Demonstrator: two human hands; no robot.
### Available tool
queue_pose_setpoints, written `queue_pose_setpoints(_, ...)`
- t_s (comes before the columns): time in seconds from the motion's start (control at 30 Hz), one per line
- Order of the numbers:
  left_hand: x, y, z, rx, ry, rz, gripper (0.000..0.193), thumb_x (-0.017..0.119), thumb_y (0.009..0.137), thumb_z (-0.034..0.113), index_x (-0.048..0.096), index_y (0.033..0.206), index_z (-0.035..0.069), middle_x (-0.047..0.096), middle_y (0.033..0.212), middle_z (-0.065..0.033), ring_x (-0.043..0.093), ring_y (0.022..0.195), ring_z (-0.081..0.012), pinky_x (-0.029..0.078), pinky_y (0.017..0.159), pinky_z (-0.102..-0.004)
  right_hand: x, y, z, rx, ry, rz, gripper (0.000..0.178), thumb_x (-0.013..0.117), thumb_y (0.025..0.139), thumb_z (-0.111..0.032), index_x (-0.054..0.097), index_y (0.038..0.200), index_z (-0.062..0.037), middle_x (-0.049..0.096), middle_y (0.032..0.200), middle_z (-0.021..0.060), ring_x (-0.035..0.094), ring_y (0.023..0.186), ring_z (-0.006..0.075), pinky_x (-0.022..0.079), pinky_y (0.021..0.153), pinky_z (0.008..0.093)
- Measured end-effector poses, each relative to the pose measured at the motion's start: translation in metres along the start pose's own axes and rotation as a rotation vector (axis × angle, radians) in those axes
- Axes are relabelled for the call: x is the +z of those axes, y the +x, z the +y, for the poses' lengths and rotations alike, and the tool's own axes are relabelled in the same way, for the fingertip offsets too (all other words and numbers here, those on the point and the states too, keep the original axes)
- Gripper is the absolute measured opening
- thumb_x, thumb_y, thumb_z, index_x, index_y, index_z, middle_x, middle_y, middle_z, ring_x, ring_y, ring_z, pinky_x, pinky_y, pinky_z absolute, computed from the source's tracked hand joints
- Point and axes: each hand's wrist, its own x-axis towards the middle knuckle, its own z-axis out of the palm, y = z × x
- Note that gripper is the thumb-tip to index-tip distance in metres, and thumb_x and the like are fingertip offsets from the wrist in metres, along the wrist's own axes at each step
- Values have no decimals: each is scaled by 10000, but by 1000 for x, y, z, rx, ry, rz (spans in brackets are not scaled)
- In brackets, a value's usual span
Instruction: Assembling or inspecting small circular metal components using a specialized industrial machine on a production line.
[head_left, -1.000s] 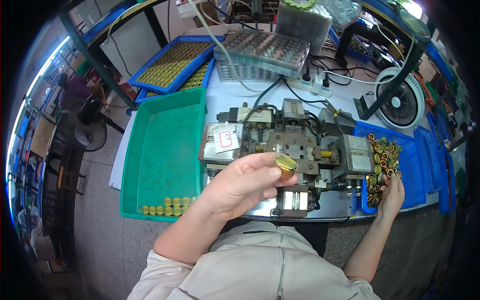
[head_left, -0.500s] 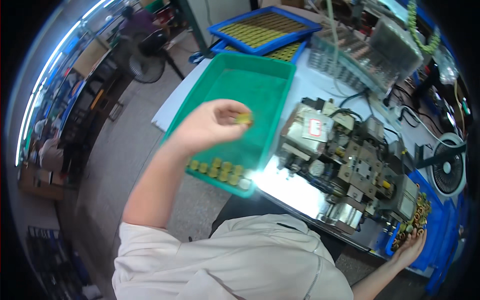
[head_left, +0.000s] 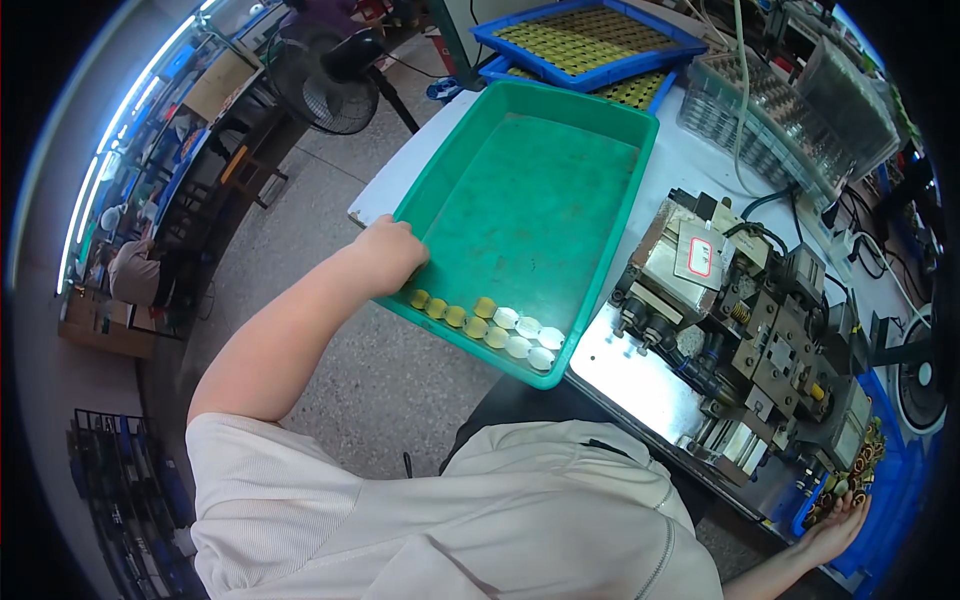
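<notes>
The left hand is at the left edge of the green tray, near yellow parts; the right hand is at coils in the blue bin.

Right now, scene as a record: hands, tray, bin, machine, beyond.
left: left hand at the left wall of the green tray; whether its grip holds anything is hidden
right: right hand at the near end of the blue bin; grip unclear
tray: yellow parts in two rows at the near end, some glaring white
bin: small coppery parts in a pile
machine: metal machine, between tray and bin
beyond: stacked blue trays
</notes>
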Motion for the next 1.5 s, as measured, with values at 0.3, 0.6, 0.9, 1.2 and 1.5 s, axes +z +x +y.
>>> queue_pose_setpoints(0.3, -28, 5, 11, 36, 116, -298, 167, 635, 876, 121, 783, 914, 189, 749, 820, -16, 622, 738, -258, 364, 984, -411, -2, 0, 1, -12, -13, 11, 414, 482, 1098, -191, 519, 1438, 42, 642, 1263, 204, 658, 1094, 198, 526, 915, 257)
queue_pose_setpoints(0.6, -21, 2, 13, -15, 66, -238, 156, 648, 871, 145, 791, 871, 205, 750, 807, 4, 583, 715, -248, 390, 957, -414, -3, 0, 0, -7, -17, -1, 415, 475, 1104, -197, 517, 1443, 39, 629, 1285, 204, 651, 1087, 193, 525, 913, 251)
queue_pose_setpoints(0.9, -17, -1, 12, -52, 12, -253, 142, 661, 870, 150, 787, 873, 214, 751, 834, -9, 570, 827, -253, 439, 913, -383, -3, -3, -1, -12, -4, 4, 414, 482, 1103, -193, 515, 1445, 37, 626, 1285, 190, 642, 1059, 176, 516, 877, 228)
queue_pose_setpoints(1.2, -34, -14, 13, -93, -126, -110, 168, 654, 878, 126, 768, 991, 174, 756, 925, -15, 618, 878, -272, 464, 894, -382, -38, 46, 11, 191, 281, -228, 427, 572, 1061, -184, 523, 1435, 15, 609, 1288, 166, 604, 990, 161, 491, 825, 224)
queue_pose_setpoints(1.5, -78, -2, 113, 90, -898, 888, 181, 662, 882, 22, 690, 1060, 30, 708, 1057, -74, 654, 907, -236, 499, 861, -333, 84, -67, -98, 56, 56, -460, 484, 659, 951, -16, 529, 1418, -4, 680, 1240, 156, 669, 789, 81, 468, 593, 136)
